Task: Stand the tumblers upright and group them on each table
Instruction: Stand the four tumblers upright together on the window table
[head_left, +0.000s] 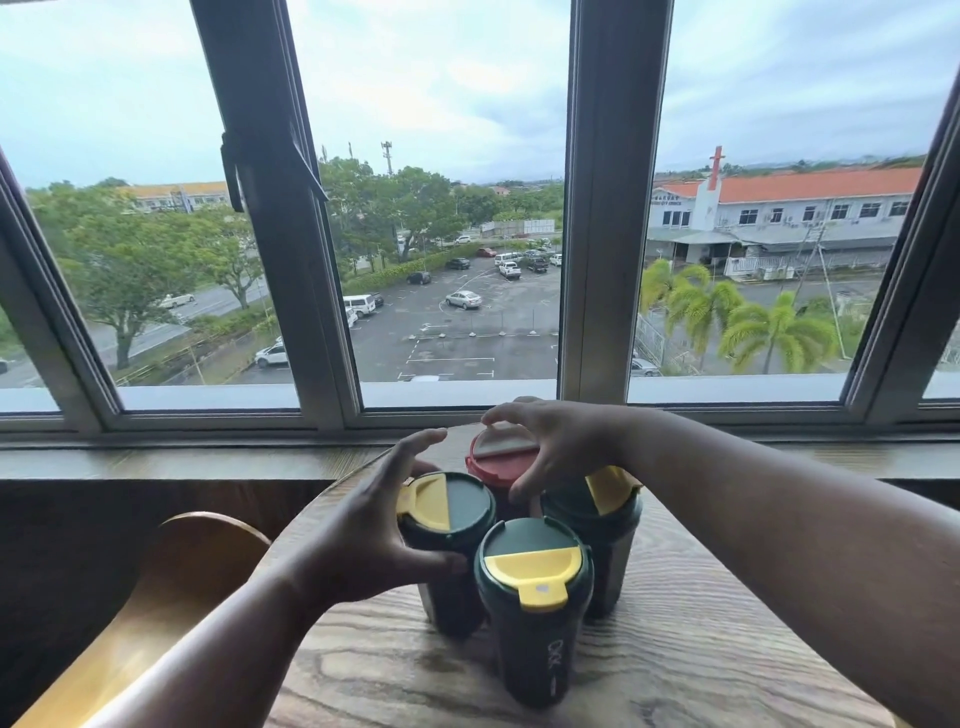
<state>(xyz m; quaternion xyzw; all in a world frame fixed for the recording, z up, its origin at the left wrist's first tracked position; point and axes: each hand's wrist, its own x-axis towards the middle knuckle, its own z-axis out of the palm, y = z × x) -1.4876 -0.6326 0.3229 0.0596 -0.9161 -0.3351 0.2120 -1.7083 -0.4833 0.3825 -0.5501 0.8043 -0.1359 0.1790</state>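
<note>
Tumblers stood upright in a tight cluster on the round wooden desk (701, 649) by the window: three dark green ones with yellow lids and a red one (501, 462) at the back. In the head view, our only view, our left hand (374, 530) curled around the left green tumbler (447, 512), thumb at its near side and fingers reaching behind, a grip clamped on it. Our right hand (550, 441) arched over the red lid with fingers spread apart, its thumb near the red tumbler's side; we could not tell whether it touched. We judged the grouping nearly done. To finish well, we would nudge low on the bodies, not the lids, and press inward gently from both sides so that nothing tipped.
</note>
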